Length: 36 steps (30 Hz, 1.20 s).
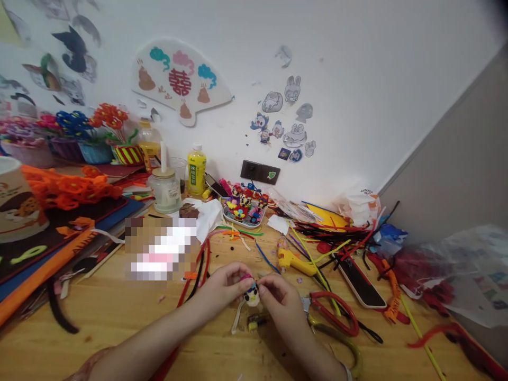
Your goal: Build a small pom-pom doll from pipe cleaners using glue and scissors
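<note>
Both hands meet over the front middle of the table around a small doll head (pixel 252 296). It has a cream face, dark eyes, a yellow spot and blue and pink on top. My left hand (pixel 232 283) pinches it from the left and top. My right hand (pixel 280 296) has its thumb and forefinger closed at the head's right side; fingers partly hide the contact. A cream strip (pixel 237 317) hangs below the head. Just under my right hand lies a small yellow-and-black piece (pixel 256 321). Scissors with red and olive handles (pixel 335 315) rest beside my right wrist.
A yellow glue gun (pixel 293 261) and a phone (pixel 361 280) lie right of my hands. Pipe cleaners (pixel 337 233) pile up behind them. Small dolls fill a tray (pixel 242 219) at the back. A glass jar (pixel 165 191) and yellow bottle (pixel 197 170) stand back left.
</note>
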Available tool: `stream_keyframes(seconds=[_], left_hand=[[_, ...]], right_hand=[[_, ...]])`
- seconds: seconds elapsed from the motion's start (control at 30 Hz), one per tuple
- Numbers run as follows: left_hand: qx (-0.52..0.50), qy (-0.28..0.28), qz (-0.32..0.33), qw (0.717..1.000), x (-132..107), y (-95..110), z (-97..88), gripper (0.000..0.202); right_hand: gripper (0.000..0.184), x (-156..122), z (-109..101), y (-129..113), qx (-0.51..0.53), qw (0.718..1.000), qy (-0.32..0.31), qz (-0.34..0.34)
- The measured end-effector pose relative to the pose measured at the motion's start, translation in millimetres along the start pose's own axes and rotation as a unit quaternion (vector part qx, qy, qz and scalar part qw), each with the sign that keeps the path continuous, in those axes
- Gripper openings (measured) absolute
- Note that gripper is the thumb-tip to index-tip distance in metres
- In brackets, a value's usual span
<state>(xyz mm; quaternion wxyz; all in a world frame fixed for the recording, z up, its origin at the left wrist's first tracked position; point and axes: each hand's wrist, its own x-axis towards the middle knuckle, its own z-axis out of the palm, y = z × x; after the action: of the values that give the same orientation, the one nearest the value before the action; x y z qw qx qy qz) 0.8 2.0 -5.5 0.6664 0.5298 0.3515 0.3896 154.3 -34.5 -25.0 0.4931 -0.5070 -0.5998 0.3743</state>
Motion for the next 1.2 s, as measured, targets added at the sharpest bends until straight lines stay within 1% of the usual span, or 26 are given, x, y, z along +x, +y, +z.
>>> stream_keyframes(seconds=[0.1,0.17,0.33,0.4,0.53,0.63,0.7,0.83,0.93,1.03,1.2], left_hand=[[0.003,0.004,-0.004,1.0,1,0,-0.6,0.024],[0.003,0.005,-0.012,1.0,1,1,-0.9,0.025],[0.011,0.021,-0.03,0.999,1,1,-0.5,0.026],[0.008,0.023,-0.031,0.999,1,0,-0.6,0.025],[-0.015,0.026,-0.026,0.999,3,-6,-1.2,0.026],[-0.044,0.034,-0.021,0.998,5,-10,-0.9,0.034],[-0.066,0.042,-0.021,0.997,5,-13,0.0,0.038],[-0.064,0.053,-0.014,0.996,3,-14,1.8,0.037],[-0.047,0.069,0.006,0.996,2,-14,2.1,0.037],[-0.043,0.061,0.01,0.997,3,-15,1.8,0.04],[-0.022,0.045,0.011,0.999,3,-16,1.9,0.042]], right_hand=[[0.012,-2,-2,-5,0.002,0.999,-0.008,-0.035],[0.013,-2,-3,-5,0.0,0.999,-0.018,-0.041],[0.014,0,-1,4,0.02,1.0,-0.016,0.014],[0.015,1,-1,6,0.02,1.0,-0.013,0.013],[0.014,2,-4,3,-0.011,0.999,0.005,-0.031],[0.012,4,-5,1,-0.026,0.997,0.026,-0.069],[0.011,5,-5,2,-0.015,0.996,0.046,-0.076],[0.009,6,-3,4,0.036,0.995,0.072,-0.061],[0.009,6,-2,4,0.062,0.994,0.074,-0.05],[0.008,6,-1,4,0.09,0.993,0.066,-0.04],[0.008,9,3,7,0.152,0.985,0.077,-0.006]])
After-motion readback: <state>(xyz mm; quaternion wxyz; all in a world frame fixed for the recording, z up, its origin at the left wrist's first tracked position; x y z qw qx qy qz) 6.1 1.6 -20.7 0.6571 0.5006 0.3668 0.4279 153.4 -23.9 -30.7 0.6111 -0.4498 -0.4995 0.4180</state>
